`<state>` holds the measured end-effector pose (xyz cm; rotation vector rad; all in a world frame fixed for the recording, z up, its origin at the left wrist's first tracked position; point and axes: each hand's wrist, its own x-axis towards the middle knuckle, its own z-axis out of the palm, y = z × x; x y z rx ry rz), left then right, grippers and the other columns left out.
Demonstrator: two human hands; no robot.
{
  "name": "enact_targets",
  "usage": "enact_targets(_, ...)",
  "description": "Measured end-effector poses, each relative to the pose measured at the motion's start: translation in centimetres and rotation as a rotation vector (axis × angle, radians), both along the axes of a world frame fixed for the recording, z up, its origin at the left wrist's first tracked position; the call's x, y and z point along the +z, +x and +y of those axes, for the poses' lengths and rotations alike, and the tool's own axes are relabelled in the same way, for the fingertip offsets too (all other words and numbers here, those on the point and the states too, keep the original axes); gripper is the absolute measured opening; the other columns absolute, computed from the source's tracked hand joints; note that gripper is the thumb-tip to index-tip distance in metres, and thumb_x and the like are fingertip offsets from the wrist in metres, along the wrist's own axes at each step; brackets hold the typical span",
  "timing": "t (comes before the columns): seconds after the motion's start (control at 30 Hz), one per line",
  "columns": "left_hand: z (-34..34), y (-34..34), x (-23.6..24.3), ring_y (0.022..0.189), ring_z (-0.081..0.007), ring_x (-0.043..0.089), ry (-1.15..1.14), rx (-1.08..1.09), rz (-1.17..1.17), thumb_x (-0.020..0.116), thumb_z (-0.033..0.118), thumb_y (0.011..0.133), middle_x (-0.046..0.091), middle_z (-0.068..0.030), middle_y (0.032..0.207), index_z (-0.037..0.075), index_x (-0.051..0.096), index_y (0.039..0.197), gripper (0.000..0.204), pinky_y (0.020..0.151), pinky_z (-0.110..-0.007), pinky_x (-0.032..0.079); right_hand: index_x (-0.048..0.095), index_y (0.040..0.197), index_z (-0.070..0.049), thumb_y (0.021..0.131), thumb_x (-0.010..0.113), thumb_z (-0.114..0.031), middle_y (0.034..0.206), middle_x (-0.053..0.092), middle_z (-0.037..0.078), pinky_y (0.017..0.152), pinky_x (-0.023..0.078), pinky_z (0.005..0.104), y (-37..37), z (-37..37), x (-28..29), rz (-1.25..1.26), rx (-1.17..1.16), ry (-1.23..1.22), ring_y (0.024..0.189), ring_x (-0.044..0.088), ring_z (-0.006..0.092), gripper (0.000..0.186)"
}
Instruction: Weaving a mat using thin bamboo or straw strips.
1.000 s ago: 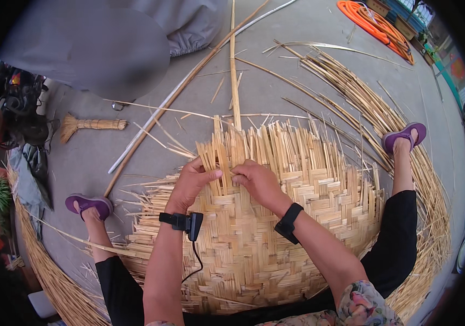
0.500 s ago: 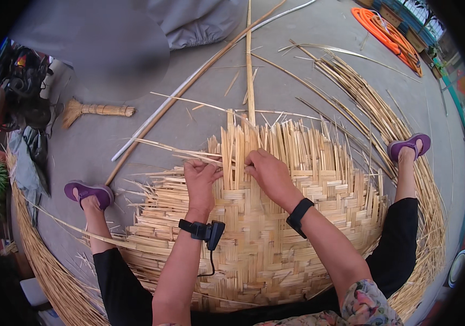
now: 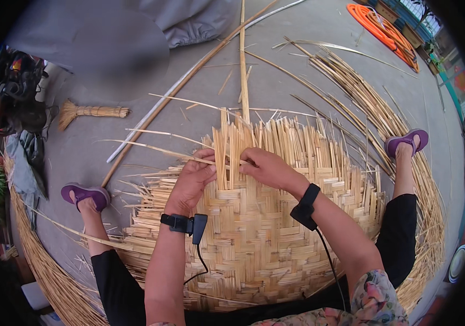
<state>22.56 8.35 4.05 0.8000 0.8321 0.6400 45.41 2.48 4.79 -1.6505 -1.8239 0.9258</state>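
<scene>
One twill-woven mat (image 3: 265, 233) of split reed occupies the centre and the 6 o'clock sector, spread between the seated person's legs (image 3: 396, 233); its unwoven ends fan outward from 9 through 12 to 2 o'clock. At the mat's 11 o'clock edge, several flat upright splints (image 3: 233, 146) stand raised from the weave, one hand on either side of them. Left hand (image 3: 191, 182): on the splints' 9 o'clock side, grip clamped on a thin reed strip (image 3: 156, 148), whose free end trails toward 9 o'clock. Right hand (image 3: 270, 169): on the 3 o'clock side, thumb and forefinger drawn close against the splints; what, if anything, its grip pinches cannot be told. Each wrist bears a black strapped device (image 3: 304, 210).

Surroundings, on grey floor (image 3: 202, 87): a long split reed (image 3: 243, 65) runs from the mat toward 12 o'clock; a white pole (image 3: 151, 117) and a brown stick (image 3: 129, 145) lie side by side, slanting from 10 to 12 o'clock. A short straw hand broom (image 3: 94, 112) lies at 10 o'clock, a coiled orange hose (image 3: 382, 33) at 2. Reed bundles curve along 2 to 4 o'clock (image 3: 346, 92) and at 8 o'clock (image 3: 50, 266). Purple sandals (image 3: 406, 143) show at 9 and 3 o'clock.
</scene>
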Motion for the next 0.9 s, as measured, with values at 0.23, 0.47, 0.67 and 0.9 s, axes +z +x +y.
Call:
enact_targets(0.23,-0.1,1.1,-0.4,0.089,-0.0156,0.071,-0.044,0.124,0.21,0.064,0.011,0.097,0.072,-0.008,0.103,0.0,0.066,0.117,0.023,0.079,-0.026,0.059,0.061,0.106,-0.008,0.091,0.065,-0.016,0.097,0.065,0.011,0.076,0.051,0.0402,0.2,0.1,0.5,-0.332,0.052,0.1,0.089,0.065,0.0319,0.017)
enact_targets(0.47,-0.3,2.4,0.8,0.085,-0.0131,0.071,0.046,0.185,0.252,0.067,0.011,0.094,0.073,-0.0072,0.099,0.0,0.069,0.113,0.022,0.072,-0.024,0.058,0.065,0.098,-0.007,0.09,0.069,-0.016,0.09,0.069,0.008,0.069,0.051,0.0315,0.2,1.0,0.0,0.039,-0.156,-0.1,0.075,0.065,0.0199,0.013)
enact_targets(0.67,-0.4,2.7,-1.1,0.079,-0.0121,0.07,-0.017,0.28,0.202,0.069,0.011,0.09,0.072,-0.0049,0.092,0.003,0.066,0.107,0.018,0.071,-0.025,0.056,0.067,0.096,-0.004,0.085,0.073,-0.012,0.085,0.067,0.009,0.073,0.05,0.0316,1.7,1.2,-0.8,0.513,-0.021,-0.287,0.077,0.063,0.0193,0.015)
enact_targets(0.9,-0.6,2.3,0.0,0.089,-0.0125,0.068,0.004,0.223,0.136,0.068,0.013,0.093,0.07,-0.0041,0.102,0.006,0.063,0.113,0.021,0.077,-0.027,0.055,0.065,0.098,-0.004,0.084,0.07,-0.007,0.09,0.066,0.01,0.077,0.051,0.0367,1.6,0.9,-1.1,0.042,0.071,-0.038,0.086,0.065,0.0268,0.015)
